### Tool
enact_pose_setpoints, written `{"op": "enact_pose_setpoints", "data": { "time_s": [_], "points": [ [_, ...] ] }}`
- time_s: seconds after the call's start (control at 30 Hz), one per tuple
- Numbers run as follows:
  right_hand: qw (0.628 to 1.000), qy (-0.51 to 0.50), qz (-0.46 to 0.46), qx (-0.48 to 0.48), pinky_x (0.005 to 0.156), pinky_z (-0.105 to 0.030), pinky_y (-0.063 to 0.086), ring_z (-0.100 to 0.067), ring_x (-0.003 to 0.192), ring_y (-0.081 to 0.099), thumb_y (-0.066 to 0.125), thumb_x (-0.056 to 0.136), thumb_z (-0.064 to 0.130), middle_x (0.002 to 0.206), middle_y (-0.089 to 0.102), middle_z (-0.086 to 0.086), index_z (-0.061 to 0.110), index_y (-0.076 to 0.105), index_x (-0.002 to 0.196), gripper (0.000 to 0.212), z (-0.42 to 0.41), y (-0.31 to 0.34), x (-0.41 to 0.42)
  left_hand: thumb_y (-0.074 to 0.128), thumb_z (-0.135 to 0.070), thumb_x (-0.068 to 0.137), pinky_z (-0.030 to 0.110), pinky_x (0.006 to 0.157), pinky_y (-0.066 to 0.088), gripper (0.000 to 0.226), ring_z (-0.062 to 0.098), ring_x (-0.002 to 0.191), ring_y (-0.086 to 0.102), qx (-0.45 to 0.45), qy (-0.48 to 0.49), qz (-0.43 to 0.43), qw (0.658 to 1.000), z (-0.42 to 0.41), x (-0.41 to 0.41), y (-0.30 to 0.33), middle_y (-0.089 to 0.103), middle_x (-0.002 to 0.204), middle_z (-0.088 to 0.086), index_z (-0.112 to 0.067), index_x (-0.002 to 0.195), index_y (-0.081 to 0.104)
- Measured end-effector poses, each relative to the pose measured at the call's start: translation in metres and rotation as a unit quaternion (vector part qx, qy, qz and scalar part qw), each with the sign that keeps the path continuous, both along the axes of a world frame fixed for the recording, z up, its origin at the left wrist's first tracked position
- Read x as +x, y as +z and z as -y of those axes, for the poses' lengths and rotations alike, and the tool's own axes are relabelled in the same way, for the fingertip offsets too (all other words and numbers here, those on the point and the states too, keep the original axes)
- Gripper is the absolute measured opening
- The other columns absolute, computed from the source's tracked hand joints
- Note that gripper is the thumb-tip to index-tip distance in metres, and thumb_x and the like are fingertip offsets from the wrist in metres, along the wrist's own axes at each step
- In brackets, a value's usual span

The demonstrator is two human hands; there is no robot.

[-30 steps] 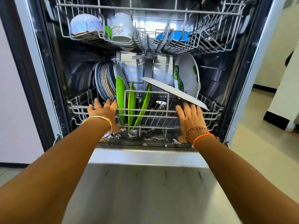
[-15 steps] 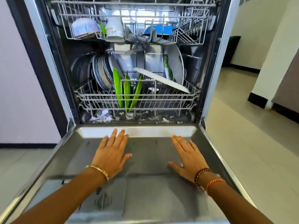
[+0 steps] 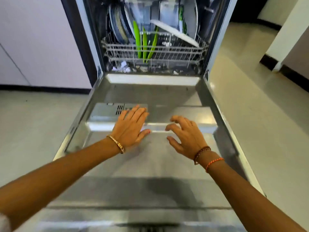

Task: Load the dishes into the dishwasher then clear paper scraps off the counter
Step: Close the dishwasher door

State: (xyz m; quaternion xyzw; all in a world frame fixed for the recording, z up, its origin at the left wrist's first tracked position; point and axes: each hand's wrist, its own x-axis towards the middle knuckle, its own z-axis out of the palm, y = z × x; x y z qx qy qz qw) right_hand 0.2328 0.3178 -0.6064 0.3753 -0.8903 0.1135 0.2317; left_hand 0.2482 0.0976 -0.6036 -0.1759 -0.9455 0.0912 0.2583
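With the loaded grey wire lower rack (image 3: 153, 51) pushed in ahead, both hands hover empty over the lowered steel dishwasher door (image 3: 167, 156), left hand (image 3: 129, 127) flat, right hand (image 3: 185, 137) loosely curled, equally near.

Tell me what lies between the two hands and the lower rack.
In the head view, only bare door steel separates the left hand and right hand from the rack.
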Motion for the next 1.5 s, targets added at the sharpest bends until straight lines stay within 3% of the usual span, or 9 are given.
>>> {"op": "enact_pose_setpoints", "data": {
  "time_s": [0.13,0.27,0.37,0.47,0.57,0.73,1.07,1.3,1.5],
  "points": [
    [0.996,-0.054,0.057,-0.048,0.065,-0.033,0.049,-0.03,0.083,0.063,0.047,0.074,0.038,0.104,0.061,-0.015,0.014,0.065,0.092,0.035,-0.006,-0.013,0.08,0.006,-0.056,0.092,0.035,0.087,0.043,0.075,0.03,0.112,0.058,0.023,-0.025,0.074,0.997,-0.006,0.088,-0.018,0.061,0.12,0.012,-0.009,0.114,0.06],
    [0.996,-0.04,0.061,-0.058,0.073,-0.032,0.043,-0.024,0.095,0.052,0.05,0.077,0.039,0.106,0.059,-0.013,0.017,0.053,0.101,0.033,-0.008,-0.035,0.151,0.014,-0.069,0.086,0.038,0.092,0.033,0.074,0.027,0.12,0.042,0.063,-0.062,0.162,0.983,-0.011,0.16,-0.034,0.054,0.128,0.013,-0.012,0.123,0.044],
    [0.999,-0.028,0.033,-0.033,0.08,-0.033,0.034,-0.023,0.097,0.045,0.051,0.077,0.043,0.109,0.056,-0.011,0.016,0.048,0.11,0.042,-0.014,-0.057,0.191,0.041,-0.081,0.067,0.036,0.085,0.049,0.088,0.026,0.108,0.058,0.001,-0.087,0.14,0.986,-0.011,0.199,-0.049,0.058,0.124,0.009,-0.016,0.127,0.04],
    [0.998,-0.035,-0.026,0.054,0.101,-0.039,0.027,-0.026,0.115,0.042,0.061,0.066,0.05,0.125,0.042,-0.009,0.016,0.04,0.129,0.074,-0.024,-0.086,0.214,0.072,-0.076,0.034,0.044,0.081,0.051,0.122,0.027,0.111,0.049,-0.044,-0.075,0.135,0.987,-0.013,0.224,-0.069,0.047,0.129,0.009,-0.015,0.132,0.034],
    [0.982,-0.102,-0.069,0.141,0.113,-0.044,0.006,-0.03,0.138,0.02,0.076,0.055,0.042,0.133,0.037,-0.009,0.019,0.011,0.148,0.116,-0.026,-0.111,0.219,0.081,-0.064,0.03,0.049,0.081,0.051,0.137,0.032,0.116,0.04,-0.066,-0.042,0.099,0.992,-0.014,0.228,-0.088,0.037,0.133,0.009,-0.016,0.14,0.017],
    [0.972,-0.127,-0.176,0.094,0.113,-0.044,0.007,-0.025,0.145,0.002,0.026,0.1,0.014,0.127,0.042,-0.005,0.018,0.005,0.15,0.054,-0.019,-0.122,0.214,0.053,-0.032,0.085,0.042,0.078,0.038,0.081,0.029,0.105,0.045,-0.056,-0.055,-0.082,0.994,-0.012,0.22,-0.111,0.04,0.125,0.001,-0.02,0.148,0.004],
    [0.973,-0.085,-0.212,0.036,0.093,-0.037,0.026,-0.019,0.11,0.047,0.033,0.1,0.017,0.12,0.047,-0.003,0.029,0.045,0.124,0.029,-0.02,-0.092,0.197,0.044,-0.024,0.085,0.039,0.069,0.049,0.062,0.026,0.099,0.045,-0.058,-0.071,-0.103,0.99,-0.016,0.212,-0.088,0.042,0.122,0.005,-0.023,0.141,0.016],
    [0.985,-0.05,-0.156,0.049,0.087,-0.038,0.028,-0.025,0.112,0.042,0.066,0.064,0.015,0.125,0.041,-0.006,0.024,0.04,0.129,0.07,-0.026,-0.035,0.198,0.022,-0.022,0.09,0.042,0.074,0.042,0.047,0.027,0.099,0.043,-0.04,-0.06,-0.058,0.996,-0.015,0.214,-0.032,0.04,0.124,0.008,-0.021,0.138,0.02],
    [0.989,-0.026,-0.124,0.079,0.087,-0.039,0.027,-0.027,0.113,0.041,0.072,0.049,0.026,0.13,0.047,-0.008,0.02,0.039,0.134,0.091,-0.027,0.064,0.187,0.071,-0.031,0.038,0.038,0.073,0.028,0.107,0.029,0.094,0.042,-0.052,-0.076,-0.005,0.996,-0.009,0.204,0.07,0.042,0.127,0.01,-0.016,0.136,0.032]
  ]
}}
